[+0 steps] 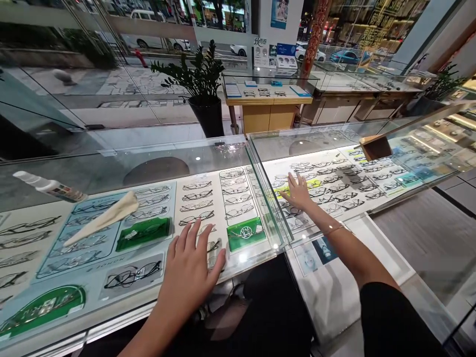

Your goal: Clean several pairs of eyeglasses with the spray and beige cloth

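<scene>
My left hand [191,265] is spread over the front of the left glass display case [219,148], above rows of eyeglasses [196,205]. Nothing is in its fingers. Farther right, my right hand [297,193] reaches to the right-hand case [273,141], fingers apart and holding nothing. It is near a bright yellow strip [314,184] and more eyeglasses [336,188]; I cannot tell whether it rests on the glass or is beneath it. A cream cloth [106,218] and a white spray bottle [52,187] lie on the left case's top.
Below the right case, a white drawer [330,297] stands pulled out. A brown box-shaped object [376,148] is at the right case. Beyond the cases are a potted plant [203,84], a yellow wooden display table [269,111] and a glass wall facing the street.
</scene>
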